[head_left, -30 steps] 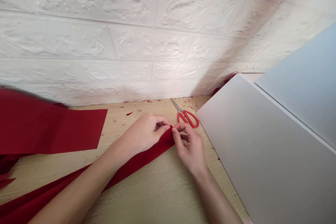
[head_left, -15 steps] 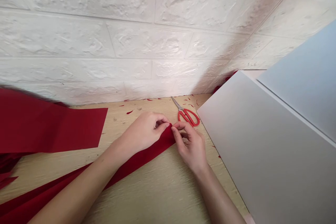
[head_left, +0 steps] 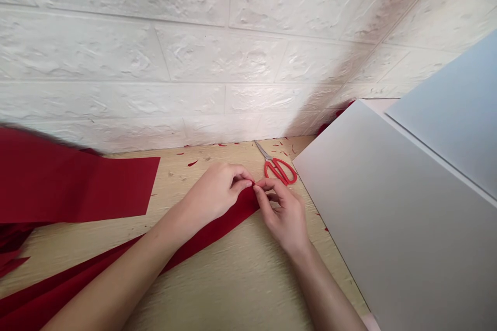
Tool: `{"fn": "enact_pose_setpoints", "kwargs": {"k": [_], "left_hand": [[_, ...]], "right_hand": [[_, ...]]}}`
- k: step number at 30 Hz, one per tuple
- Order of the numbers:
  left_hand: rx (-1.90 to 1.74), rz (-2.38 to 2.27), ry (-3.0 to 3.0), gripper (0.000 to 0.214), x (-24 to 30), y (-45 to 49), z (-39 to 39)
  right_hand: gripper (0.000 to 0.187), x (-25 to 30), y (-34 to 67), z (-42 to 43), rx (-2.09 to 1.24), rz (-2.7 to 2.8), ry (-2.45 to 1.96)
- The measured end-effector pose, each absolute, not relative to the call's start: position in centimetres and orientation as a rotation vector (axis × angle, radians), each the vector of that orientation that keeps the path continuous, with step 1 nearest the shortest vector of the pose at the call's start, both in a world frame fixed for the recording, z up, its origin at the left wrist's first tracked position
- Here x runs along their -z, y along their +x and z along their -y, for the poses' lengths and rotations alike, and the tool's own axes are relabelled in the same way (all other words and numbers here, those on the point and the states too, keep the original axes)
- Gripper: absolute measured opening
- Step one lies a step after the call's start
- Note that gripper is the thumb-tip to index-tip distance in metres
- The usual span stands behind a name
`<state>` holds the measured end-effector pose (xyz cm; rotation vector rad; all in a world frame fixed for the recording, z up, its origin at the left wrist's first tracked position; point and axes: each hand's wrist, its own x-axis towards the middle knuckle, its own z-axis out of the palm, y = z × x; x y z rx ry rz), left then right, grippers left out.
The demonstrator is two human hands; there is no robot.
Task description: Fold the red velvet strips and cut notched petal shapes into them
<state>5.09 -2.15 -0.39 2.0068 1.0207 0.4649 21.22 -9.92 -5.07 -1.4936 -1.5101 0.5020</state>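
Note:
A long folded strip of dark red fabric (head_left: 212,232) runs from the lower left up to the middle of the table, passing under my left forearm. At its far tip, my left hand (head_left: 223,189) pinches the edge between thumb and forefinger. My right hand (head_left: 283,212) pinches the same tip from the other side, the fingertips of both hands almost touching. Just beyond my fingers lie scissors (head_left: 277,165) with red handles, their blades pointing toward the wall. The exact fold at the tip is hidden by my fingers.
Another wide red piece of fabric (head_left: 112,186) lies at the left, over more red layers (head_left: 13,248). Small red scraps (head_left: 193,163) dot the wooden table (head_left: 233,284) near the white brick-patterned wall (head_left: 194,57). A large pale box-like object (head_left: 392,207) stands at the right.
Both hands keep their pinch on the strip's tip, with only a tiny shift of the fingers. The view has moved slightly.

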Motion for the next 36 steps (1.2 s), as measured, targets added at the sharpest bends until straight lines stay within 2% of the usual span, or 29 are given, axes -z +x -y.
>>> {"fn": "enact_pose_setpoints", "kwargs": {"k": [8, 17, 22, 36], "left_hand": [[-0.541, -1.198, 1.987, 0.02, -0.8, 4.5, 1.5], [-0.561, -1.108, 2.08, 0.021, -0.5, 4.1, 1.6], [-0.537, -1.009, 2.045, 0.022, -0.3, 4.5, 1.8], [-0.522, -0.901, 1.961, 0.022, -0.4, 4.5, 1.9]], "right_hand": [[0.013, 5.2, 21.9, 9.9, -0.725, 1.257, -1.491], [0.015, 4.7, 21.9, 9.9, -0.591, 1.414, -1.484], [0.008, 4.6, 21.5, 10.0, -0.504, 1.484, -1.425], [0.008, 4.3, 21.1, 10.2, -0.506, 1.49, -1.443]]}}
